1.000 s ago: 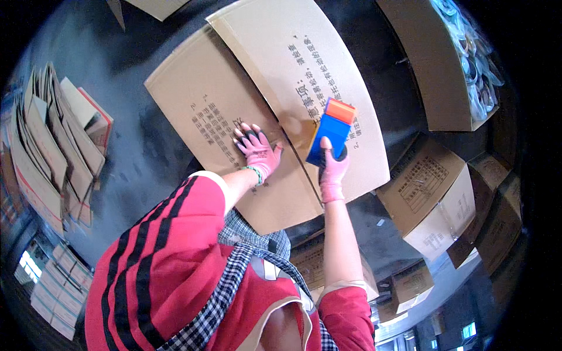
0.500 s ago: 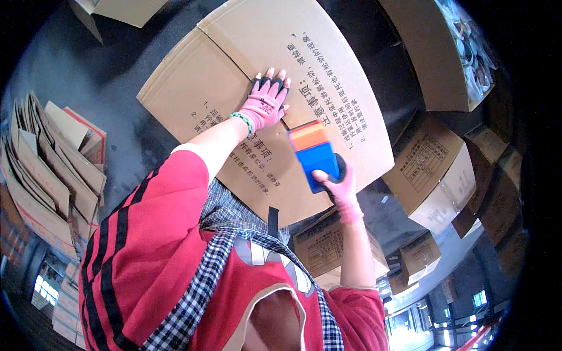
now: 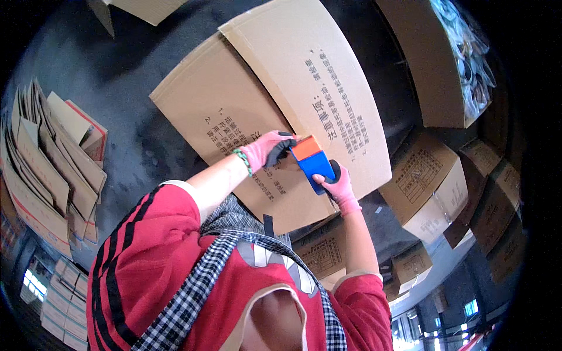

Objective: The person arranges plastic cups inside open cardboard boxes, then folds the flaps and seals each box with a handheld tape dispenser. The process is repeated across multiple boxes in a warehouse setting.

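A large brown cardboard box (image 3: 351, 134) with dark printing lies in front of me, its two top flaps meeting along a slanting seam. My right hand (image 3: 338, 186), in a pink and black fingerless glove, is wrapped round the blue body of a blue and orange tape dispenser (image 3: 314, 164). The dispenser sits over the near part of the seam, its orange end toward the far left. At that end my left hand (image 3: 270, 151), gloved alike, has its fingers curled together against the dispenser's edge. What they pinch is hidden. A dark gap shows between the flaps beyond the hands.
Flattened cartons (image 3: 47, 164) stand in a stack at the left. An open box (image 3: 430, 64) at the far right holds plastic-wrapped items. Several closed boxes (image 3: 421, 175) stand on the right. Part of another carton (image 3: 143, 9) shows at the far left.
My left hand has left its flat, spread rest on the flaps and come nearer, closing at the dispenser's orange end. The gap between the flaps looks wider. The dispenser stays in my right hand.
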Demonstrator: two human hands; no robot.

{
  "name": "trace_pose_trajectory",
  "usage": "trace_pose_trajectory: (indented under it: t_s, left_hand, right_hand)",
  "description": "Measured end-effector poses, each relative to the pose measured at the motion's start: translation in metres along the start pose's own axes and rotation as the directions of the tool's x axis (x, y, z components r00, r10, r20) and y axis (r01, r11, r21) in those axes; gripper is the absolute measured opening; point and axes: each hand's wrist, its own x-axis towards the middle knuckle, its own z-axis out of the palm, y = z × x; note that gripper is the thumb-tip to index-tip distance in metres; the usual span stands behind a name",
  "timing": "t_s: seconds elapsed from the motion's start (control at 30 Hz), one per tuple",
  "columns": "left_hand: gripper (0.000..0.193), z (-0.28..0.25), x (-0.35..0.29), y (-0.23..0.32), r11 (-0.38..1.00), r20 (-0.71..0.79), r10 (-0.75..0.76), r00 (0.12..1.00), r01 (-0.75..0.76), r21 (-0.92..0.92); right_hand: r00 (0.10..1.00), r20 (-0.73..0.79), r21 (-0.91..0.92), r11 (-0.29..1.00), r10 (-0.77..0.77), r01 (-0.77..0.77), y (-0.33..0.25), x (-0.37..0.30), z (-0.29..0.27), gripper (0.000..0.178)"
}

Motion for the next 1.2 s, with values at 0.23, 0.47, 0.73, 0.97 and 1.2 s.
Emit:
trace_pose_trajectory:
  t_s: [0.23,0.47,0.73,0.97,1.2]
  left_hand:
    - [0.026,0.028,-0.015,0.081,0.742,-0.342,0.390,0.855,-0.072,0.666]
    - [0.023,-0.106,-0.031,0.308,0.440,-0.332,0.844,0.421,-0.190,0.878]
    - [0.038,-0.185,0.050,0.300,0.537,-0.514,0.104,0.851,0.387,0.749]
    - [0.057,-0.083,0.026,0.287,0.131,-0.447,0.632,0.633,0.481,0.867]
    - [0.060,-0.073,0.034,0.250,-0.062,-0.294,0.829,0.476,0.601,0.797]
  right_hand:
    - [0.998,0.056,-0.002,1.000,-0.013,0.013,-0.029,0.008,0.001,0.050]
    - [1.000,-0.004,-0.103,0.995,0.016,-0.016,-0.096,0.060,0.008,0.050]
    - [0.995,-0.016,-0.174,0.979,0.103,-0.104,-0.119,0.087,0.028,0.051]
    - [0.978,-0.018,-0.172,0.963,0.207,-0.207,-0.128,0.093,0.030,0.050]
    - [0.968,0.067,-0.053,0.969,0.243,-0.240,-0.147,0.087,0.020,0.047]
